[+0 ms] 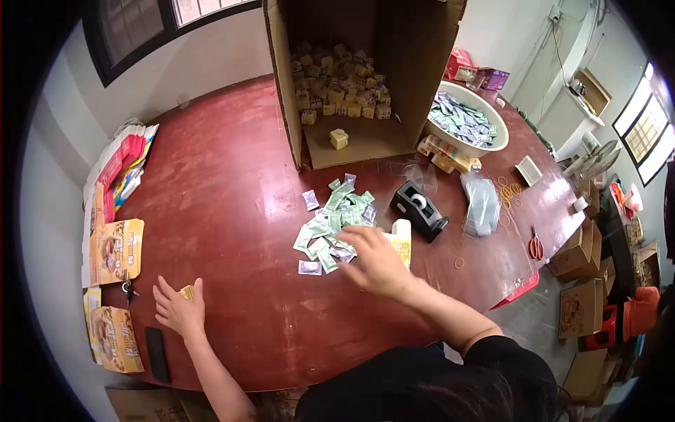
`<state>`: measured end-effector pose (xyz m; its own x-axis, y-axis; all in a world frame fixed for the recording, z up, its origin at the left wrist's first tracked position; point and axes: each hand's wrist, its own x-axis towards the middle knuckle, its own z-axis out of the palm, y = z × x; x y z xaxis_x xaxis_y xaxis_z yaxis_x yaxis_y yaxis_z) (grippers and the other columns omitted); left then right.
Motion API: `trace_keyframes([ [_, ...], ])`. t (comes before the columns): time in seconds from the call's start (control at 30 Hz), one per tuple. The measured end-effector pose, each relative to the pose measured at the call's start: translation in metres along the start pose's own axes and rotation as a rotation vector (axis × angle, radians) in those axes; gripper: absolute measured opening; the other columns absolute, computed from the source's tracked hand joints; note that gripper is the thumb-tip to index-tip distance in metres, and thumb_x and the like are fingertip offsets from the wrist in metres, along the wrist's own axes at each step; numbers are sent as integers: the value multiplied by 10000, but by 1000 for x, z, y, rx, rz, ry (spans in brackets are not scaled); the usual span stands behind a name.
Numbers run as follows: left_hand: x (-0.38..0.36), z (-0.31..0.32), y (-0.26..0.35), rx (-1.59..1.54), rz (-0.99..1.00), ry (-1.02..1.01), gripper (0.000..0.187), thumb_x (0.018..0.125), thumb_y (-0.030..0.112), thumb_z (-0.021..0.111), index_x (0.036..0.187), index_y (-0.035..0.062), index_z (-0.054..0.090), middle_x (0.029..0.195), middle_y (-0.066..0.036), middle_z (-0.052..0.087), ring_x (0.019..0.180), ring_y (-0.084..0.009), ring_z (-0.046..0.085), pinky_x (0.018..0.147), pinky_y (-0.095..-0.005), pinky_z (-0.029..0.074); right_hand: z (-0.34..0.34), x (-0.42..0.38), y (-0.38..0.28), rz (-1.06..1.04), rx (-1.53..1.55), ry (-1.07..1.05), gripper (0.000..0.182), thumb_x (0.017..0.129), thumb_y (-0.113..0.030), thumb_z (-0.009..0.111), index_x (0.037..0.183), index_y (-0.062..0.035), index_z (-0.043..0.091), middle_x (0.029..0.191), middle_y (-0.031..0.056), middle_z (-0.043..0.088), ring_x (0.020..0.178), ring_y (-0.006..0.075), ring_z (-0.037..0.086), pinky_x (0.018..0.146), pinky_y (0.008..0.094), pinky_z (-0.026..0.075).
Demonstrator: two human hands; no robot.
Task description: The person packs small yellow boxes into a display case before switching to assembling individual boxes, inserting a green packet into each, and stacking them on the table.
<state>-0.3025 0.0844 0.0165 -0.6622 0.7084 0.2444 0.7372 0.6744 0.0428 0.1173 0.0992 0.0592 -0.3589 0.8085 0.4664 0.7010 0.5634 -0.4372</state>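
Note:
My left hand (180,307) is at the left of the red table, its fingers and thumb around a small yellow box (187,293). Over the right edge of a loose pile of green and purple sachets (329,224) is my right hand (369,259), fingers spread, with nothing visible in them. A flat yellow and white carton (401,243) lies partly behind that hand. Just beyond it stands a black tape dispenser (419,209).
A large cardboard box (362,144) lies open at the back with many small boxes inside. A white basin (500,133) of sachets, clear bags (481,204), rubber bands and red scissors (536,245) are at right. Printed cartons (119,260) and a black phone (157,354) are at left.

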Motion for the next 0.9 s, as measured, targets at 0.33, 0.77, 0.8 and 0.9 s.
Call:
trace_keyframes([
  [0.33, -141, -45, 145, -783, 847, -206, 625, 875, 330, 768, 1384, 62, 522, 1415, -170, 517, 1319, -352, 465, 1134, -505, 327, -45, -51, 67, 119, -400, -131, 615, 775, -446, 798, 1251, -100, 618, 1192, 65, 681, 1178, 291, 575, 1057, 492, 366],
  [0.77, -220, -52, 186, -1951, 266, -1893, 775, 895, 397, 782, 1445, -35, 446, 1254, -134, 642, 1125, -202, 665, 933, -329, 586, -57, -84, 28, -244, 70, 23, 883, 766, -502, 824, 1465, -77, 493, 1383, 114, 621, 1314, 278, 576, 1229, 598, 130],
  [0.8, -221, -53, 184, -1936, 253, -1902, 775, 895, 397, 782, 1445, -35, 446, 1254, -134, 642, 1125, -202, 665, 933, -329, 586, -60, -85, 28, -230, 78, 24, 883, 766, -502, 824, 1465, -77, 493, 1383, 114, 621, 1314, 278, 576, 1229, 598, 130],
  [0.9, -216, -79, 176, -1766, 212, -1704, 603, 932, 240, 721, 1410, -42, 487, 1185, -118, 676, 1107, -195, 667, 952, -341, 570, -64, -87, 31, -136, 331, -45, 1088, 695, -652, 817, 1533, -107, 388, 1502, 119, 507, 1422, 314, 452, 1216, 625, 137],
])
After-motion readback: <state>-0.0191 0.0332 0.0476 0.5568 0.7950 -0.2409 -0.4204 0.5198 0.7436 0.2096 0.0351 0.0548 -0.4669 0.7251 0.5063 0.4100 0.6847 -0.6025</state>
